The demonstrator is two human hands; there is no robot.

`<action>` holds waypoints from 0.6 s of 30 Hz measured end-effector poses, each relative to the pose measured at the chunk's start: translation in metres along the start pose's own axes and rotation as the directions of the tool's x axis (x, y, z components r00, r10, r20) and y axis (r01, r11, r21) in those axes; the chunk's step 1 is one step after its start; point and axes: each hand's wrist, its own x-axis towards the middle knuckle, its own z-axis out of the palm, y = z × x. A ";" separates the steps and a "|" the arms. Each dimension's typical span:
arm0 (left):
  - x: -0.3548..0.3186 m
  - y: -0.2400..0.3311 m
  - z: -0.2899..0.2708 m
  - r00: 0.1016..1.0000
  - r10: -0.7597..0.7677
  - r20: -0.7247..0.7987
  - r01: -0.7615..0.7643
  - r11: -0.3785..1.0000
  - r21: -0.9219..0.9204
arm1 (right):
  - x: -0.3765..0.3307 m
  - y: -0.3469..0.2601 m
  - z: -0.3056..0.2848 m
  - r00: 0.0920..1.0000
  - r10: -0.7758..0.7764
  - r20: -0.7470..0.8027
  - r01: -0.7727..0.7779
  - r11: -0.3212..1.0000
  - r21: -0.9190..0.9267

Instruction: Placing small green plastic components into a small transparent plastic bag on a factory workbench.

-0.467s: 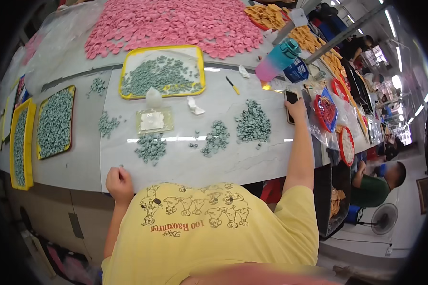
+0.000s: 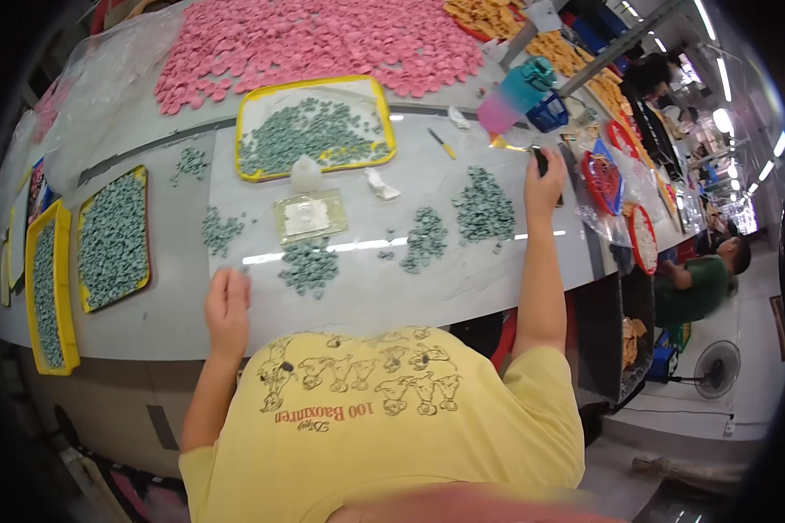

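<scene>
My right hand (image 2: 545,185) is closed around a dark mobile phone (image 2: 541,160) at the right of the table. The phone's lower part is hidden by my fingers. My left hand (image 2: 228,307), a little blurred, hovers by the table's near edge with its fingers curled together. Whatever may be inside it is hidden. Small grey-green pieces lie in loose piles between my hands: one pile (image 2: 484,207) nearest the phone, another (image 2: 425,238) beside it, and one (image 2: 309,266) below a clear yellowish tray (image 2: 310,215) holding something white. Left of that is a further pile (image 2: 222,230).
Yellow-rimmed trays of grey-green pieces stand at the back (image 2: 388,131) and left (image 2: 145,231), beside a yellow bin (image 2: 70,301). Pink discs (image 2: 314,44) cover the far table. A yellow knife (image 2: 443,144) and a teal-pink bottle (image 2: 516,91) lie behind. A person (image 2: 702,283) is at right.
My left hand has lifted slightly up and away from the table's edge. My right hand has tipped the phone up and closed around it. The whole view has shifted a little.
</scene>
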 end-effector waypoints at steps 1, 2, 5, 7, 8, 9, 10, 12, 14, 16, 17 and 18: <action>0.018 0.000 -0.029 0.994 0.025 0.108 -0.021 0.999 -0.040 | -0.013 -0.060 -0.008 1.000 0.013 -0.003 -0.013 1.000 0.004; 0.045 -0.006 -0.010 0.978 0.060 0.198 -0.035 0.991 -0.126 | 0.003 -0.078 -0.008 0.994 0.050 0.094 -0.068 0.979 0.194; 0.114 0.008 0.017 0.926 0.005 0.377 0.103 0.958 -0.266 | 0.012 -0.149 0.004 0.935 -0.025 0.355 -0.164 0.855 0.492; 0.153 -0.010 -0.006 0.827 -0.038 0.561 0.239 0.926 -0.291 | -0.018 -0.224 0.024 0.856 -0.153 0.493 -0.158 0.832 0.532; 0.163 -0.021 -0.012 0.827 -0.046 0.561 0.246 0.926 -0.287 | -0.032 -0.251 0.031 0.813 -0.175 0.556 -0.215 0.796 0.566; 0.172 -0.035 -0.016 0.789 -0.051 0.613 0.293 0.907 -0.302 | -0.044 -0.275 0.041 0.765 -0.200 0.612 -0.274 0.758 0.592; 0.184 -0.041 -0.029 0.745 -0.054 0.665 0.338 0.890 -0.306 | -0.050 -0.304 0.052 0.765 -0.193 0.614 -0.285 0.754 0.592; 0.195 -0.050 -0.043 0.746 -0.035 0.665 0.326 0.890 -0.318 | -0.052 -0.346 0.068 0.782 -0.362 0.507 -0.139 0.691 0.709; 0.211 -0.063 -0.058 0.744 -0.024 0.668 0.325 0.886 -0.331 | -0.053 -0.377 0.090 0.764 -0.392 0.513 -0.153 0.661 0.734; 0.222 -0.072 -0.071 0.770 -0.001 0.638 0.257 0.916 -0.309 | -0.054 -0.399 0.108 0.740 -0.427 0.520 -0.168 0.630 0.758; 0.224 -0.076 -0.075 0.788 0.028 0.615 0.185 0.942 -0.280 | -0.056 -0.407 0.114 0.728 -0.443 0.524 -0.170 0.624 0.763; 0.225 -0.079 -0.079 0.795 0.022 0.606 0.192 0.939 -0.287 | -0.058 -0.414 0.120 0.715 -0.459 0.527 -0.171 0.617 0.769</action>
